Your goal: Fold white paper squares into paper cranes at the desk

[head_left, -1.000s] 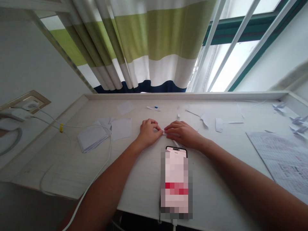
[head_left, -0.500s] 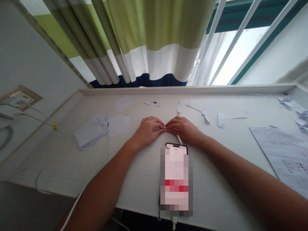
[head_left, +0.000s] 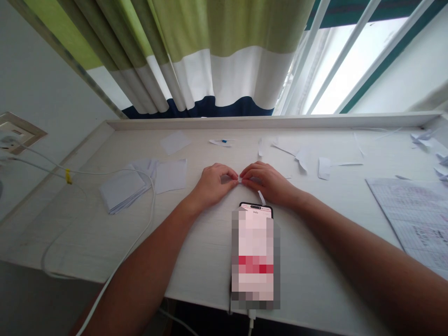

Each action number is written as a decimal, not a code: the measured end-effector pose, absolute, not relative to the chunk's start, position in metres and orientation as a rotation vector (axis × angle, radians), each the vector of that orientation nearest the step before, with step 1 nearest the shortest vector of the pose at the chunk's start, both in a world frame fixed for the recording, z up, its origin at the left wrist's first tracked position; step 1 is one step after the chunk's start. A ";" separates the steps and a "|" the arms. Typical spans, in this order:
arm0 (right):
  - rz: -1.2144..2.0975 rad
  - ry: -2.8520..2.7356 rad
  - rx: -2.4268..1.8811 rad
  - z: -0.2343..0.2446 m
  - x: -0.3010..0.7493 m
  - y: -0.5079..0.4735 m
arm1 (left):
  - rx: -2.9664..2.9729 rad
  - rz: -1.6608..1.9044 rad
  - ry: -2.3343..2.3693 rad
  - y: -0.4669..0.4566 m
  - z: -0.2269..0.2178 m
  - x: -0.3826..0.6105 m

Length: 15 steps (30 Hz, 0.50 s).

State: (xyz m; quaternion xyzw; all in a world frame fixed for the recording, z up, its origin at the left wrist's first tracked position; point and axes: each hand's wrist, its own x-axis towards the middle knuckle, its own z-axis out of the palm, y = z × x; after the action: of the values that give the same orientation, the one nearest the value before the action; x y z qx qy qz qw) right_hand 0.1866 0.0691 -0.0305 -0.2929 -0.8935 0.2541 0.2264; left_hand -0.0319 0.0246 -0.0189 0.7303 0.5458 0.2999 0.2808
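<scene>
A small piece of white paper [head_left: 240, 179] shows between my fingertips, mostly covered by them. From the left, my left hand [head_left: 217, 184] pinches it between thumb and fingers. My right hand [head_left: 266, 181] pinches it from the other side, so the two hands almost meet just above the desk. Right below them lies a phone [head_left: 255, 252] with a lit screen, partly blurred out. Beside my right palm, a short white paper strip [head_left: 261, 198] touches the phone's top edge area.
Stacked white paper sheets [head_left: 122, 189] and a single square sheet [head_left: 171, 176] lie left. Paper scraps [head_left: 301, 161] are scattered behind my hands. A printed sheet [head_left: 413, 219] rests at right. A white cable [head_left: 152, 200] crosses the desk and my left forearm. A curtain [head_left: 227, 74] hangs behind.
The camera view has tilted and shifted slightly, so the desk appears a little higher. My fingertips have parted a little, and more of the small white paper shows between them.
</scene>
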 end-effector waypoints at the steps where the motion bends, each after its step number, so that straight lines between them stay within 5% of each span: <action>1: 0.705 -2.468 -0.808 -0.031 0.187 0.069 | 1.975 0.790 1.456 0.024 -0.019 -0.032; 15: 0.720 -2.441 -0.879 -0.034 0.185 0.069 | 1.973 0.778 1.462 0.024 -0.021 -0.031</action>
State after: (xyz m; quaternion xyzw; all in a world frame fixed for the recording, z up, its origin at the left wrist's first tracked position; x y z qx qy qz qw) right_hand 0.1846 0.0687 -0.0335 -0.3183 -0.8838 0.2607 0.2228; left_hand -0.0307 0.0244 -0.0213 0.7354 0.5450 0.2900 0.2793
